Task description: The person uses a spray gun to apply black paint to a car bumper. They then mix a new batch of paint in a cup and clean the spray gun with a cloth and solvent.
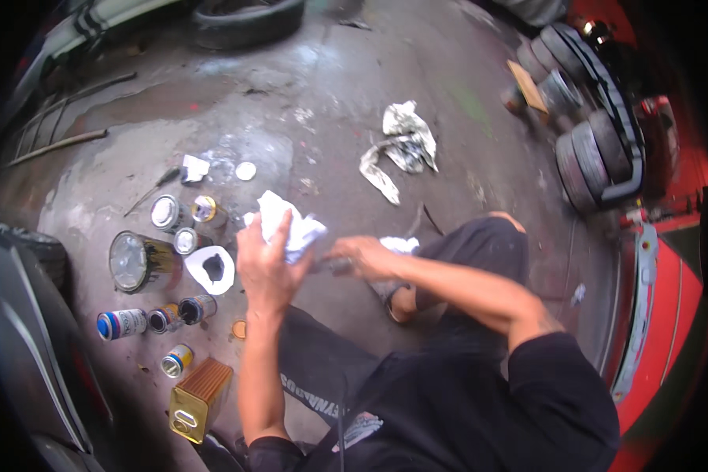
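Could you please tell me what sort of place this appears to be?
It looks like a car body or paint workshop: paint cans stand on the stained floor, a dark car is at the left, and tires are stacked at the right.

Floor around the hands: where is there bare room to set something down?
The floor looks mostly bare between the tire at the top and the crumpled rag, and again between that rag and the stacked tires on the right. It is crowded left of the left hand, where cans cluster closely.
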The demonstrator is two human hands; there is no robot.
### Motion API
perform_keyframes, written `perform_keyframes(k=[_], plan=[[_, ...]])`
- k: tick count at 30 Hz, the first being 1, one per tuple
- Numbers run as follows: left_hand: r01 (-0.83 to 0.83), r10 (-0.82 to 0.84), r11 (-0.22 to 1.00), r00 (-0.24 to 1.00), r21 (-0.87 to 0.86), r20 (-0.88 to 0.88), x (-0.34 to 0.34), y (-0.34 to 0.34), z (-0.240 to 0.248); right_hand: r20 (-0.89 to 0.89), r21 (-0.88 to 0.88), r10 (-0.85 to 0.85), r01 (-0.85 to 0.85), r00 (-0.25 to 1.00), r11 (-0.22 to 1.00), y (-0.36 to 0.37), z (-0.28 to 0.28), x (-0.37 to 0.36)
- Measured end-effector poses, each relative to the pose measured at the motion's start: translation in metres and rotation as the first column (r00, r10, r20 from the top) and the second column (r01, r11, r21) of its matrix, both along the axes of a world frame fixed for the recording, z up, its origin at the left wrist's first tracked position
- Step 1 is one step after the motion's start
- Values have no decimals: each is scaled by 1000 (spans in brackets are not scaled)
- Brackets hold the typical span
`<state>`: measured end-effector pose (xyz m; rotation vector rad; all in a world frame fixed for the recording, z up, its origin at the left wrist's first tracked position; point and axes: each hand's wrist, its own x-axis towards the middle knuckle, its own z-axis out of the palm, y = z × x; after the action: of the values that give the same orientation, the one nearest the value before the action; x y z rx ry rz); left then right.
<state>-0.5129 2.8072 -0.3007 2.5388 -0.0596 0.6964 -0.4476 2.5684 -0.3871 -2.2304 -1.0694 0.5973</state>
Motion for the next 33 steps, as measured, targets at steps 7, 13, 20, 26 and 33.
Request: perform_keyframes(k=[7,13,20,26,33], plan=[[27,-28,999,997,-21,-74,2,15,-29,-230,7,-62,66,971,998,22,3,-25],[42,-43,997,999,64,18,-10,11,41,-197,281,-14,70,980,957,36,18,-26],[-2,11,998,988,57,-157,-8,7,9,-356,50,-106,132,929,990,24,-4,-37],[-52,71,985,991,165,-113,-9,14,-24,-241,-65,-143,131,960,989,25,-27,-19],[-243,240,970,931,21,-276,-13,5,-60,-208,-147,-122,92,971,985,32,-35,-31]])
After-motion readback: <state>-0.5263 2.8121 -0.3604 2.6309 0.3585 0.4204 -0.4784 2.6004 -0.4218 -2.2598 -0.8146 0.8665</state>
